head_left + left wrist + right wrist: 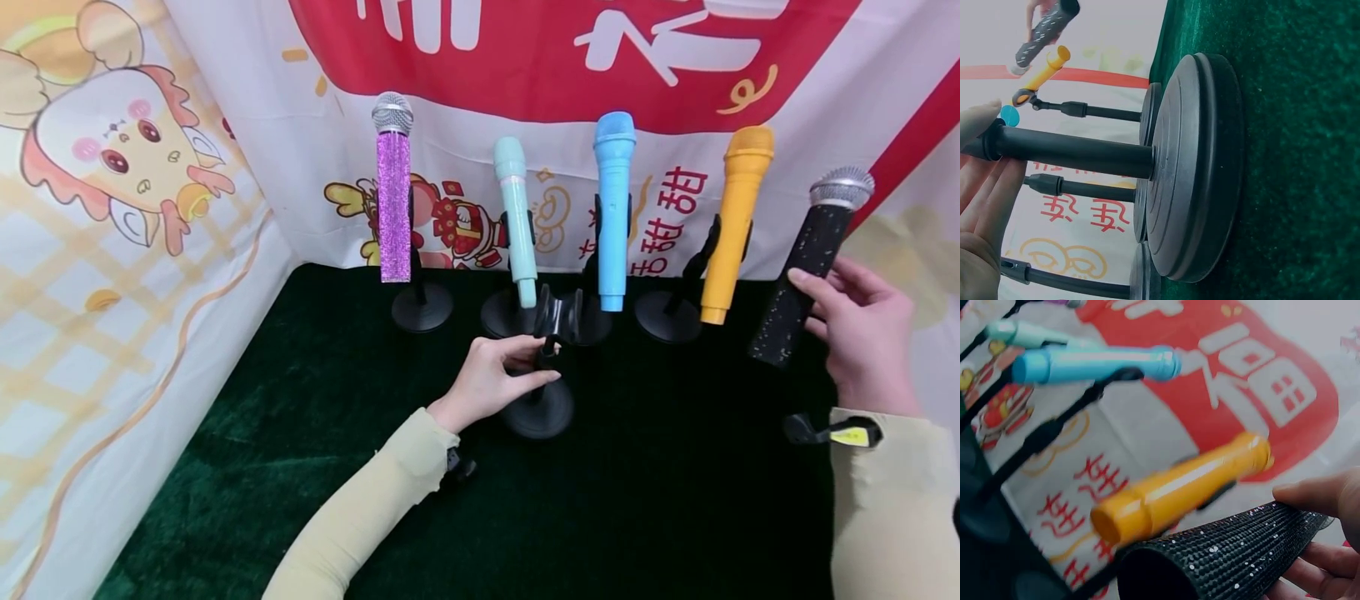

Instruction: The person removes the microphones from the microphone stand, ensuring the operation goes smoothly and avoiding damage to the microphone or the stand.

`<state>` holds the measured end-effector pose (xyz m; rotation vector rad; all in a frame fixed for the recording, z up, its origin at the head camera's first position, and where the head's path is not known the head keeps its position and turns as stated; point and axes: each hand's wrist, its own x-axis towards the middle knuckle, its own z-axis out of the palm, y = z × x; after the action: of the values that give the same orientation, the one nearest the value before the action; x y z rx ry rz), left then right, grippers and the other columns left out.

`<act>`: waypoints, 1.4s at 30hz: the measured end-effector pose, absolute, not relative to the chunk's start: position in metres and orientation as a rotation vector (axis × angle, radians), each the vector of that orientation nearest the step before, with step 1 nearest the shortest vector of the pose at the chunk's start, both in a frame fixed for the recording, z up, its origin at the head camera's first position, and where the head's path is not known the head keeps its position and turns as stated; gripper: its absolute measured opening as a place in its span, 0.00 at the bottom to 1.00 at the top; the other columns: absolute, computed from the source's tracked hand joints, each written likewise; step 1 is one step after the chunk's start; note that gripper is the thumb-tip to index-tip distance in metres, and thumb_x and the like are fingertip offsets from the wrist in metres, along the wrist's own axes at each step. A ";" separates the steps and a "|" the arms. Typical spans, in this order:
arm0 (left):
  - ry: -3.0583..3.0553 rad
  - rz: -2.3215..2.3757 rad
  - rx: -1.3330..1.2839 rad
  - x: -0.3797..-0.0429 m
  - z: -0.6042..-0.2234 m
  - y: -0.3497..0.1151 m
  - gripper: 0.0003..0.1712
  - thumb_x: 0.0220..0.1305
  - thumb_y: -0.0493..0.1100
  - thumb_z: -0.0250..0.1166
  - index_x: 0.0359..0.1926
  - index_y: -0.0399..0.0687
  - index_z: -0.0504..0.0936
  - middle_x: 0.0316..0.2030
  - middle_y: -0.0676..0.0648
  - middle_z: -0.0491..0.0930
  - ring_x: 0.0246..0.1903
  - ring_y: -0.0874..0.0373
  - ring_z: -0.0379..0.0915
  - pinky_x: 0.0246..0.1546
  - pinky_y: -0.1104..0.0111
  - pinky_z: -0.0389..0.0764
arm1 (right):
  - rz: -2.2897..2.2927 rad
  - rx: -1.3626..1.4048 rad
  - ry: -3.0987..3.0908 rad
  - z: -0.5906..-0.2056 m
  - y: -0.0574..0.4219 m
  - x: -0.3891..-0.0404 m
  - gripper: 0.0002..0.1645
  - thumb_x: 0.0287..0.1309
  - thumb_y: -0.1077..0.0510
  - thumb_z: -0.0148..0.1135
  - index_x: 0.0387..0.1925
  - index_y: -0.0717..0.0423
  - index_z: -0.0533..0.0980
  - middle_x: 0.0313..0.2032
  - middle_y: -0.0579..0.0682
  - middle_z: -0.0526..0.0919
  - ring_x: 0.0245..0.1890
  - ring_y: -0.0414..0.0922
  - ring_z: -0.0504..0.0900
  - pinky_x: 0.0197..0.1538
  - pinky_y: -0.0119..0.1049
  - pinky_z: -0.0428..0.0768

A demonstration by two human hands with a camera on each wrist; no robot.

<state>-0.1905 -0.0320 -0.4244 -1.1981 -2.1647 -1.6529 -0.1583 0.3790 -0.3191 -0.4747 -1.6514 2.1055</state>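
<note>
A: Position of the black speckled microphone [813,242]?

B: Aloft at the far right of the head view, beside the orange microphone [738,221] but apart from it; grille uppermost, shaft tilted. Gripped in the right hand [864,329], thumb across the front, fingers round behind.

A: And at the left hand [495,379]?

B: Thumb and fingers pinching the upper stem of an empty black stand [540,412], just below the cradle [558,315]; base down on the green cloth [675,500], in front of the back row of stands [422,310].

A: Chief hazard?

B: Probably a tipped stand. Likely cause: support only near the top of the stem, with leverage from any long microphone pressed off-centre into the cradle.

A: Hazard at the right?

B: A possible knock against the orange microphone, through a low leftward sweep of the hollow lower end. Also conceivable: a slide out of the cradle, from seating too near one end.

A: Clearance behind the pinched stem?

B: Hard to judge; bases overlapping in the left wrist view, contact or gap not to be told. Given contact, a backward nudge likely to jostle the blue microphone [614,217].
</note>
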 end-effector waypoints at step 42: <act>-2.184 -1.651 -1.176 -0.191 -0.424 -0.031 0.20 0.63 0.41 0.74 0.56 0.43 0.85 0.50 0.52 0.86 0.43 0.54 0.86 0.42 0.68 0.86 | 1.438 -1.001 -2.515 -0.443 0.513 -0.108 0.15 0.49 0.39 0.80 0.36 0.26 0.80 0.27 0.21 0.75 0.25 0.30 0.74 0.24 0.29 0.80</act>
<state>-0.1907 -0.0309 -0.4238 -1.1756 -2.1838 -1.6506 -0.1082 0.5132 -0.4426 -1.0008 -2.5147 1.4377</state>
